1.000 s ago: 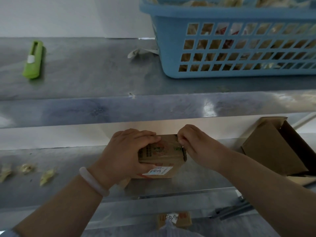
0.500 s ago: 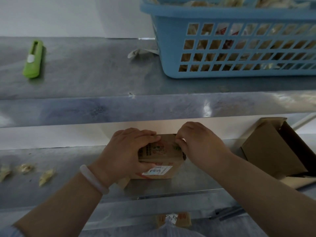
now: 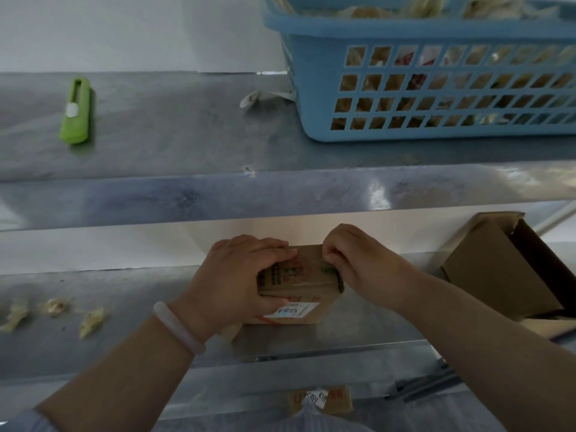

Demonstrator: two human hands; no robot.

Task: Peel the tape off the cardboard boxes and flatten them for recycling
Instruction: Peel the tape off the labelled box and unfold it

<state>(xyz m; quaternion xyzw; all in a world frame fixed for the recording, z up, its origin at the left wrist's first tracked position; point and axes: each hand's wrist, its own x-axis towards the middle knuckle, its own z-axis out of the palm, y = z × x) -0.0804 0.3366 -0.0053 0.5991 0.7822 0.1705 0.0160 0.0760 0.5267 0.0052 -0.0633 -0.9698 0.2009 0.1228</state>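
Both hands work on the small cardboard box [image 3: 296, 285]: the left hand [image 3: 232, 283] clamps it steady on the shelf [image 3: 124, 294], so the right hand [image 3: 361, 266] fingertips, pinched together, can pick at its tape.

Packing workroom: steel shelves [image 3: 280, 201], blue basket [image 3: 436, 42], cardboard boxes [image 3: 498, 269].

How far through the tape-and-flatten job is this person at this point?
Partly done, it seems: crumpled tape scraps lie on the lower shelf, and a blue basket above holds more. In hand: the left hand grips a small taped box while the right hand picks at its far edge. Left: this box is unflattened, and the open box at right still stands.
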